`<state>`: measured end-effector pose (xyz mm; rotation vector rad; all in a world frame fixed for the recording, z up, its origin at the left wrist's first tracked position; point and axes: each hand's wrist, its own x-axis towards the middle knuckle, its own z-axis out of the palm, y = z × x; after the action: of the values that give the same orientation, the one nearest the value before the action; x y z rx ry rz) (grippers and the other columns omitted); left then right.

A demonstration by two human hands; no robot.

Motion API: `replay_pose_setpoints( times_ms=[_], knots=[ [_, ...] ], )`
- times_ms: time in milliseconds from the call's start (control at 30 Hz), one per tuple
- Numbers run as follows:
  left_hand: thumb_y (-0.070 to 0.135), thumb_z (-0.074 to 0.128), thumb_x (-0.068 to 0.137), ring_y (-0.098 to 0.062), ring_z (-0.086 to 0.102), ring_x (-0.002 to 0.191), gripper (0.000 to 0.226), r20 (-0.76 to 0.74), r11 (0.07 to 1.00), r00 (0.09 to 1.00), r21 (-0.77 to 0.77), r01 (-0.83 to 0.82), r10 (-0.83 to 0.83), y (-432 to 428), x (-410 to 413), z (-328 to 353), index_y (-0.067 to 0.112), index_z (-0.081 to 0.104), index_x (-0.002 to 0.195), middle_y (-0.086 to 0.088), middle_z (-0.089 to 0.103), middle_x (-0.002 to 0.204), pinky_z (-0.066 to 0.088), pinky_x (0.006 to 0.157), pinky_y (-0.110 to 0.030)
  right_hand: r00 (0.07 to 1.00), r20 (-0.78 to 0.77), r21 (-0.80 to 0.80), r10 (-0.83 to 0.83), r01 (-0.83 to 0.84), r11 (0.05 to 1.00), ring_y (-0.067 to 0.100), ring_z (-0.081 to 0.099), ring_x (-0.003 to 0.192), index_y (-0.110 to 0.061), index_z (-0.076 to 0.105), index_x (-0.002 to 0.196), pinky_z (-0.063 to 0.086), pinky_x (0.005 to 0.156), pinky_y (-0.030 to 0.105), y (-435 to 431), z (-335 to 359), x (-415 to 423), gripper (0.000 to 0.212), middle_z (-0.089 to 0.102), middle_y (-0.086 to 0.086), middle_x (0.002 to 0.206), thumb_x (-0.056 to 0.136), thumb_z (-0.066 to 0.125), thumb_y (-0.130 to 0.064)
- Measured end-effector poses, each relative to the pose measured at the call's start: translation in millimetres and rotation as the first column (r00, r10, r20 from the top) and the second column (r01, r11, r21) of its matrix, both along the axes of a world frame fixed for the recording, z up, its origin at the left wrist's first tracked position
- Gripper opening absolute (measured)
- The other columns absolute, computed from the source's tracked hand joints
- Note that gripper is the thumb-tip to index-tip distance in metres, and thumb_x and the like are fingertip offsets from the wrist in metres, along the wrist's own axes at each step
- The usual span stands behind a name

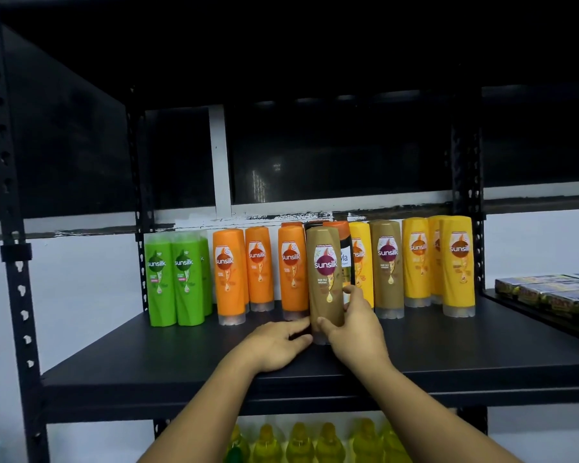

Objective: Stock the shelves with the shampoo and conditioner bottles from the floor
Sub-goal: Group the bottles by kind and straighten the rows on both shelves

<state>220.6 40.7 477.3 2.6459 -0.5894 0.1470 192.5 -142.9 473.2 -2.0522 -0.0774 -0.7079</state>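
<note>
here, the right hand (355,325) is wrapped round the brown bottle (326,282), which stands upright on the shelf (147,355), midway between its side edges. the left hand (274,345) lies flat with straight fingers, its tips at the bottle's bottom. orange bottles (229,275) stand by the back edge.

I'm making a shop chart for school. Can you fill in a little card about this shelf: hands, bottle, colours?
bottle in hand: brown bottle, upright on the black shelf
right hand: grips the brown bottle
left hand: resting on the shelf, fingers at the bottle's base
row behind: green bottles, orange bottles, yellow bottles, left to right
</note>
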Motion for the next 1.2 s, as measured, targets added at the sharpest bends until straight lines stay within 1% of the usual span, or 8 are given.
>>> replay_pose_setpoints(
  times_ms=[167, 267, 367, 533, 633, 767, 933, 1200],
  knots=[
    [0.052, 0.051, 0.101, -0.019, 0.049, 0.138, 0.050, 0.030, 0.996, 0.996, 0.016, -0.084, 0.084, 0, -4, 3, 0.044, 0.045, 0.150, 0.007, 0.050, 0.154, 0.041, 0.113, -0.034, 0.980, 0.162, -0.155, -0.119, 0.145, 0.977, 0.016, 0.047, 0.126, -0.025, 0.044, 0.133, 0.051, 0.101, 0.036, 4, 3, -15, 0.060, 0.049, -0.003, 0.131, 0.084, 0.079, -0.031],
    [0.053, 0.048, 0.102, -0.018, 0.050, 0.136, 0.048, 0.010, 0.990, 0.998, 0.122, -0.068, 0.068, 12, -8, 8, 0.035, 0.054, 0.147, 0.006, 0.053, 0.152, 0.040, 0.113, -0.034, 0.965, 0.246, -0.355, 0.086, 0.007, 0.935, 0.009, 0.050, 0.114, -0.025, 0.056, 0.122, 0.049, 0.096, 0.029, 7, 5, -24, 0.033, 0.055, -0.009, 0.118, 0.092, 0.069, -0.030],
    [0.060, 0.046, 0.101, -0.018, 0.051, 0.135, 0.053, -0.019, 0.977, 0.995, 0.190, -0.096, 0.101, 39, -14, 14, 0.034, 0.054, 0.146, 0.006, 0.054, 0.151, 0.042, 0.111, -0.034, 0.939, -0.014, -0.556, 0.342, -0.292, 0.778, 0.008, 0.056, 0.115, -0.026, 0.060, 0.130, 0.049, 0.099, 0.026, 18, 11, -32, 0.034, 0.061, -0.009, 0.124, 0.097, 0.062, -0.033],
    [0.065, 0.046, 0.099, -0.019, 0.043, 0.144, 0.061, -0.019, 0.950, 0.970, 0.208, -0.233, 0.243, 92, -19, 18, 0.032, 0.050, 0.150, 0.005, 0.043, 0.159, 0.035, 0.116, -0.033, 0.876, -0.365, -0.664, 0.314, -0.482, 0.572, 0.020, 0.050, 0.132, -0.021, 0.050, 0.146, 0.042, 0.109, 0.034, 58, 18, -15, 0.051, 0.054, 0.002, 0.147, 0.102, 0.047, -0.045],
    [0.062, 0.048, 0.100, -0.018, 0.045, 0.142, 0.057, -0.014, 0.950, 0.959, 0.143, -0.277, 0.282, 115, -18, 14, 0.033, 0.052, 0.149, 0.005, 0.047, 0.157, 0.036, 0.115, -0.031, 0.894, -0.323, -0.545, 0.311, -0.445, 0.711, 0.021, 0.038, 0.144, -0.021, 0.036, 0.155, 0.033, 0.115, 0.033, 76, 15, 5, 0.064, 0.038, 0.001, 0.159, 0.099, 0.055, -0.047],
    [0.058, 0.054, 0.098, -0.016, 0.050, 0.137, 0.052, -0.014, 0.954, 0.954, 0.023, -0.300, 0.301, 127, -14, 7, 0.033, 0.058, 0.144, 0.006, 0.052, 0.153, 0.039, 0.113, -0.030, 0.965, -0.054, -0.181, 0.258, -0.263, 0.948, 0.026, 0.039, 0.143, -0.022, 0.034, 0.152, 0.037, 0.114, 0.037, 92, 13, 33, 0.069, 0.036, 0.004, 0.155, 0.094, 0.066, -0.038],
    [0.057, 0.057, 0.098, -0.016, 0.051, 0.135, 0.052, -0.025, 0.959, 0.959, -0.003, -0.284, 0.283, 129, -9, 8, 0.031, 0.059, 0.143, 0.006, 0.054, 0.150, 0.040, 0.110, -0.029, 0.965, -0.111, -0.007, 0.238, -0.241, 0.971, 0.031, 0.026, 0.150, -0.024, 0.015, 0.158, 0.030, 0.117, 0.044, 100, 17, 55, 0.089, 0.018, 0.008, 0.163, 0.091, 0.071, -0.038],
    [0.056, 0.058, 0.098, -0.015, 0.052, 0.134, 0.051, -0.025, 0.963, 0.962, -0.017, -0.271, 0.270, 131, -6, 7, 0.029, 0.061, 0.142, 0.006, 0.056, 0.148, 0.041, 0.109, -0.028, 0.968, -0.103, 0.064, 0.230, -0.224, 0.972, 0.029, 0.035, 0.145, -0.023, 0.015, 0.158, 0.033, 0.116, 0.042, 102, 14, 67, 0.095, 0.027, 0.006, 0.158, 0.087, 0.077, -0.033]
  ],
)
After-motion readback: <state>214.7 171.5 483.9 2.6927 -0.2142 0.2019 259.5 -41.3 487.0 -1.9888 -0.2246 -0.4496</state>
